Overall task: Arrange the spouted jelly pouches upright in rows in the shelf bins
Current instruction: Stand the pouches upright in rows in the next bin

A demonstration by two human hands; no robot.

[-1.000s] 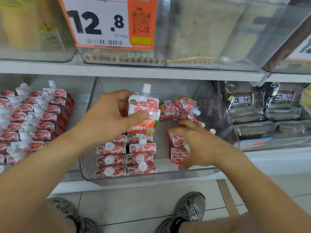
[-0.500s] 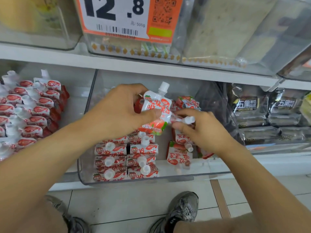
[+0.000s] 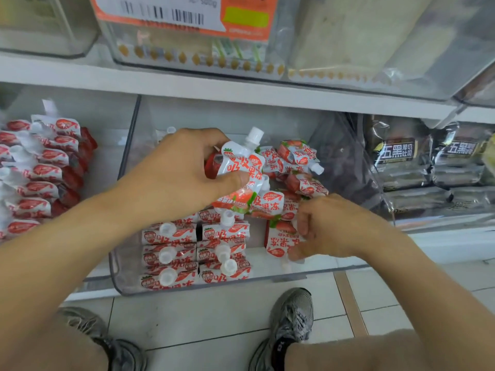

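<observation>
Above the two neat rows of red-and-white strawberry jelly pouches with white screw caps point(image 3: 197, 253), which stand upright at the front left of the clear plastic shelf bin point(image 3: 126, 274), the left hand point(image 3: 176, 178) holds one more red-and-white spouted pouch point(image 3: 241, 175). Thumb and fingers are curled round the pouch's body; its long axis runs nearly vertical, tilted a little, with the white cap point(image 3: 254, 135) pointing up and to the right. That pouch hangs just behind the back of those rows, so the left hand looks best placed to lower it there, spout uppermost, as the next one in line.

Right of the rows, the right hand point(image 3: 324, 226) pinches another red-and-white pouch point(image 3: 281, 239) that lies inverted, its printing upside down and its spout toward the bin's front wall. It would likely need turning end for end before it can stand. Behind the right hand a loose heap of the same pouches point(image 3: 297, 167) lies at mixed angles, unsorted. Left of the bin, a neighbouring bin already holds packed rows of similar pouches point(image 3: 40, 172).
</observation>
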